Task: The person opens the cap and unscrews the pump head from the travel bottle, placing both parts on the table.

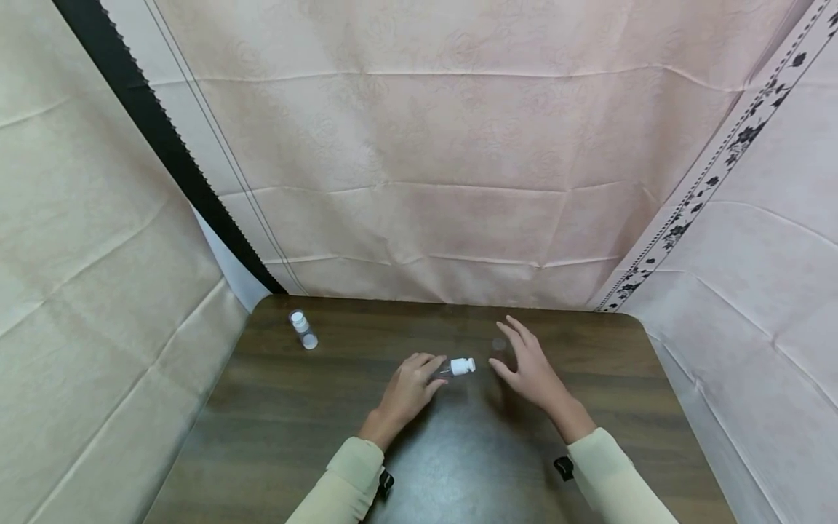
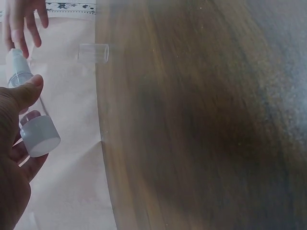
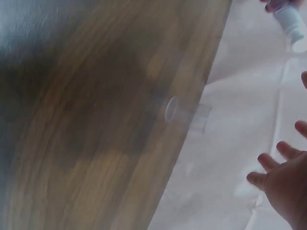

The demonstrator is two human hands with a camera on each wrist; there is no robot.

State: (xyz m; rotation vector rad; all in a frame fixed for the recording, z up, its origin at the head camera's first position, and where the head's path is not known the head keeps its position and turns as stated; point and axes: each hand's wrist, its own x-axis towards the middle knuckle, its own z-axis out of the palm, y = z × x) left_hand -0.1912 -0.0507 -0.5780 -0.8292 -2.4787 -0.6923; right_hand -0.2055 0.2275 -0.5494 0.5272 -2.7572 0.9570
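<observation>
My left hand [image 1: 407, 389] holds a small clear pump bottle [image 1: 462, 366] between thumb and fingers, above the table. Its white pump top points right, toward my right hand [image 1: 529, 370]. In the left wrist view the white bottom end [image 2: 41, 136] of the bottle faces the camera. My right hand has its fingers spread and grips nothing. A clear cap [image 3: 172, 110] stands upright on the table, close to the right thumb and fingers; whether they touch it I cannot tell.
A second small bottle [image 1: 303, 330] with white ends is at the far left of the brown wooden table [image 1: 275, 415]. Pale cloth [image 1: 419, 145] hangs behind the table's back edge, with more cloth at both sides.
</observation>
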